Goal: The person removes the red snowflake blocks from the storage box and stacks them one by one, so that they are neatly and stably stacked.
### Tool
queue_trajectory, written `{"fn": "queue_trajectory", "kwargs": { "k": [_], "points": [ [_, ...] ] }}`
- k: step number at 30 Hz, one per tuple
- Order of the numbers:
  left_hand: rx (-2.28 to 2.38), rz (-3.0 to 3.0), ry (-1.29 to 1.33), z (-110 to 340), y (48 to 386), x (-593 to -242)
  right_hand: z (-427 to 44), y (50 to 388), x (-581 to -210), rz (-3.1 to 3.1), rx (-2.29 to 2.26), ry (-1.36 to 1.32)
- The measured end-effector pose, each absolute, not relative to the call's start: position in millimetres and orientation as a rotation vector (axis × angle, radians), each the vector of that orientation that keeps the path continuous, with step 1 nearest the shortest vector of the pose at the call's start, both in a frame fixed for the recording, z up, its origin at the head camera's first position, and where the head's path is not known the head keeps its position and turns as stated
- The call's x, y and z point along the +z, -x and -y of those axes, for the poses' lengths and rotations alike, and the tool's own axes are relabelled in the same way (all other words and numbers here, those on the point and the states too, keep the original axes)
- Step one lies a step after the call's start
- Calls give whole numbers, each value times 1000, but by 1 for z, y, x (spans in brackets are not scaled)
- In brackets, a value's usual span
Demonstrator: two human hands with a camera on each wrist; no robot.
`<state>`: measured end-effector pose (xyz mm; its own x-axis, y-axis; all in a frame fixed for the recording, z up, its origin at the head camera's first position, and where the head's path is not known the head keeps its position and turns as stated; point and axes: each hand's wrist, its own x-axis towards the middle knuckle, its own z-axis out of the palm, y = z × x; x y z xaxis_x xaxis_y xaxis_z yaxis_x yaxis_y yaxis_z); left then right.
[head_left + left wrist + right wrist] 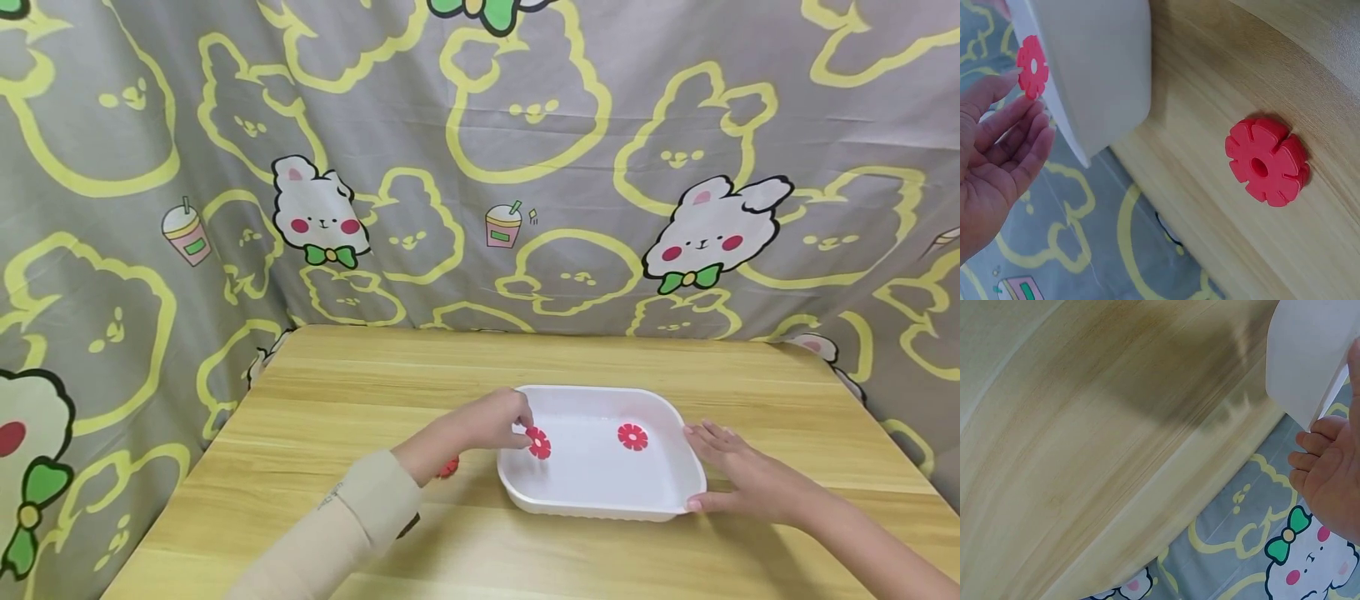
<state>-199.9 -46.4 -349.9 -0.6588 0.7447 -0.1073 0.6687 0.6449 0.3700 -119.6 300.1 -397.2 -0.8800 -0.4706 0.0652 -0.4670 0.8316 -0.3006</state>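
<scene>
My left hand pinches a red notched disc between thumb and fingertips, over the left end of a white tray. The left wrist view shows this disc upright by the tray's rim, held at its lower edge by the hand. Another red disc lies flat inside the tray, towards the right. My right hand rests with extended fingers and thumb against the tray's right rim; in the right wrist view the hand touches the tray's wall.
Left of the tray, partly behind my left forearm, red discs lie on the wooden table; the left wrist view shows them as a small stack. A dark object shows beside the left cuff. A patterned curtain hangs behind the table.
</scene>
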Motion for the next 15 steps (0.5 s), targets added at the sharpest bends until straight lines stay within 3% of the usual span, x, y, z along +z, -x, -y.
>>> {"fn": "queue_trajectory", "kwargs": {
  "k": [15],
  "points": [
    [653,-2654,-1181,79,196,-346,-300,120,-395,-2971,-512,723]
  ]
}}
